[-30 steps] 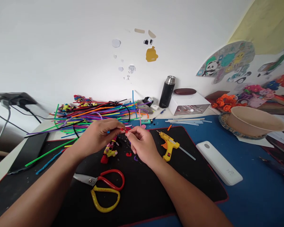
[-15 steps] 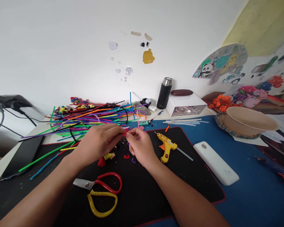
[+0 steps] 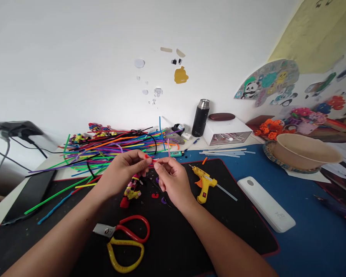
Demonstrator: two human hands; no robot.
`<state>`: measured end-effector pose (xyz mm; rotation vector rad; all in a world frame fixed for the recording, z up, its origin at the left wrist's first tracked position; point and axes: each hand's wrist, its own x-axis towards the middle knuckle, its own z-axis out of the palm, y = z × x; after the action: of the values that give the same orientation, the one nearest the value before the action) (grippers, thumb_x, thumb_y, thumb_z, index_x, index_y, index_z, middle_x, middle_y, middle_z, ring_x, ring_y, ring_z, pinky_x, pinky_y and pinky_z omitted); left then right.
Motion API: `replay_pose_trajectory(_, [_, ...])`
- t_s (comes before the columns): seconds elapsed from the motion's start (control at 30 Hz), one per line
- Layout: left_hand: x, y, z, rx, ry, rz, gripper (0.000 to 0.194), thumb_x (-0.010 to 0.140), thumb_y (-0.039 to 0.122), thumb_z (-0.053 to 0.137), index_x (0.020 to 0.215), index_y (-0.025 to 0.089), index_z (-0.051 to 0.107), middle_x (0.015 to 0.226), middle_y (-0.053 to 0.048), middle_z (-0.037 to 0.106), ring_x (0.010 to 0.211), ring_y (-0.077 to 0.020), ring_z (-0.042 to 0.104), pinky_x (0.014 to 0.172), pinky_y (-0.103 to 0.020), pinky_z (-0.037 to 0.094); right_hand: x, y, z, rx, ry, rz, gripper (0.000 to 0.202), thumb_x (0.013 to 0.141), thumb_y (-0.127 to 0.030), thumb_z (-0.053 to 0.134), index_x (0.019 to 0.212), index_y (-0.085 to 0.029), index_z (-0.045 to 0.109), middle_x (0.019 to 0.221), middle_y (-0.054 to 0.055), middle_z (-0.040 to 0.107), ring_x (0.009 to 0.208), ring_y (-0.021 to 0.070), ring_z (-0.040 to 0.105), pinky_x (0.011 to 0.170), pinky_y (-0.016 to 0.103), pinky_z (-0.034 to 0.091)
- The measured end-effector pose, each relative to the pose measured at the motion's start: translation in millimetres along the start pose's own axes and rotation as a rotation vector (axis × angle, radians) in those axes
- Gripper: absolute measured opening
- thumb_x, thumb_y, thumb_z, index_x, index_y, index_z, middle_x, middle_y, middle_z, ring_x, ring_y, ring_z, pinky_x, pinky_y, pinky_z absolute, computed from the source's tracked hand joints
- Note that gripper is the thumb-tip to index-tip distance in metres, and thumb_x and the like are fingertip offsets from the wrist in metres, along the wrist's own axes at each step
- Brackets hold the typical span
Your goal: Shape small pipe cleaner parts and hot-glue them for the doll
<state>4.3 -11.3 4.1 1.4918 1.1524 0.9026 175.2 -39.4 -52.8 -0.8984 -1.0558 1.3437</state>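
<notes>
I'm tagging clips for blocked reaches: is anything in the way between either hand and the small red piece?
Nothing visible is. The small red piece is at the fingertips of the left hand and right hand. The scissors lie nearer the person, and the glue gun lies right of the right hand.
</notes>
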Motion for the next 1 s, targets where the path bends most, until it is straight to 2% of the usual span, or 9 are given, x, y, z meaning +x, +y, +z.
replay_pose_trajectory(0.13, [-1, 1, 2.9, 0.006, -0.01, -0.028, 0.049, 0.069, 0.059, 0.096, 0.078, 0.019, 0.069, 0.062, 0.003, 0.067, 0.058, -0.013, 0.057, 0.057, -0.025, 0.044, 1, 0, -1, 0.008, 0.017, -0.016, 0.037, 0.088, -0.056, 0.078, 0.094, -0.021, 0.067, 0.054, -0.01, 0.052, 0.04, 0.0086, 0.043, 0.04, 0.022, 0.033])
replay_pose_trajectory(0.33, [-1, -5, 3.3, -0.034, -0.018, -0.021, 0.046, 0.075, 0.059, 0.092, 0.081, 0.019, 0.068, 0.063, 0.003, 0.067, 0.058, -0.013, 0.059, 0.058, -0.025, 0.045, 1, -1, 0, 0.019, 0.02, -0.03, 0.034, 0.088, -0.053, 0.077, 0.091, -0.022, 0.066, 0.054, -0.01, 0.052, 0.04, 0.008, 0.043, 0.04, 0.021, 0.032])
replay_pose_trajectory(0.57, [-1, -9, 3.6, -0.121, -0.06, -0.079, 0.045, 0.074, 0.055, 0.093, 0.082, 0.02, 0.064, 0.06, 0.004, 0.066, 0.052, -0.0119, 0.055, 0.052, -0.024, 0.043, -1, -2, -1, 0.009, 0.004, -0.035, 0.032, 0.089, -0.052, 0.077, 0.093, -0.022, 0.066, 0.055, -0.01, 0.053, 0.039, 0.0083, 0.044, 0.04, 0.022, 0.033])
replay_pose_trajectory(0.77, [-2, -7, 0.1, 0.047, -0.071, 0.031, 0.039, 0.081, 0.053, 0.089, 0.086, 0.019, 0.069, 0.064, 0.005, 0.064, 0.058, -0.0121, 0.056, 0.056, -0.023, 0.045, -1, -3, 0, -0.03, 0.022, -0.026, 0.029, 0.089, -0.049, 0.076, 0.087, -0.023, 0.062, 0.05, -0.011, 0.048, 0.037, 0.0085, 0.04, 0.039, 0.022, 0.029])
replay_pose_trajectory(1.0, [-1, -12, -16.7, 0.23, -0.124, 0.137, 0.039, 0.092, 0.057, 0.078, 0.091, 0.018, 0.079, 0.079, -0.002, 0.071, 0.07, -0.0164, 0.062, 0.065, -0.027, 0.048, 1, 3, -3, -0.112, 0.005, -0.04, 0.024, 0.086, -0.043, 0.075, 0.084, -0.024, 0.062, 0.054, -0.012, 0.044, 0.04, 0.0086, 0.038, 0.043, 0.024, 0.03])
